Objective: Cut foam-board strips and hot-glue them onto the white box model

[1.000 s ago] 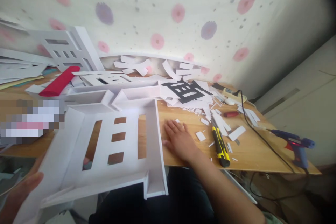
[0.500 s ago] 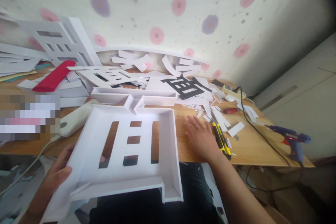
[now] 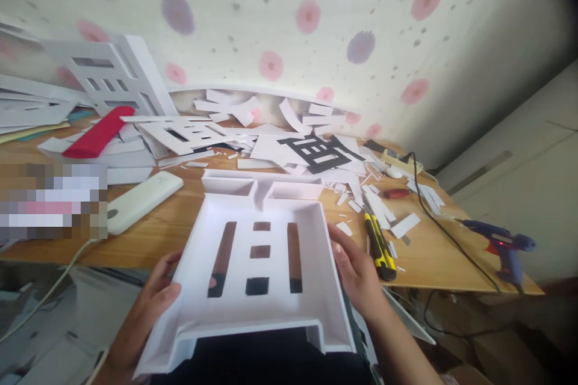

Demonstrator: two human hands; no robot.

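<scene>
A white foam-board letter shell [image 3: 235, 313], shaped like a Chinese character with raised side walls and several cut-out slots, lies tilted over the table's front edge and my lap. My left hand [image 3: 156, 298] grips its left wall, thumb on the outside and a fingertip showing through the left slot. Against the right wall rests my right hand [image 3: 359, 271], thumb and fingers closed along it. Just right of that hand lie yellow-and-black utility knives [image 3: 380, 246] on the wooden table.
A blue glue gun [image 3: 501, 243] stands at the table's right edge, its black cord running back. White scraps and a black paper character [image 3: 318, 153] cover the back. Left are a white power bank [image 3: 144, 201], a red roll [image 3: 99, 132] and another white letter shell [image 3: 112, 75].
The letter shell has shifted right and a little down, uncovering the power bank. My right hand has left the tabletop and taken hold of the shell's right wall.
</scene>
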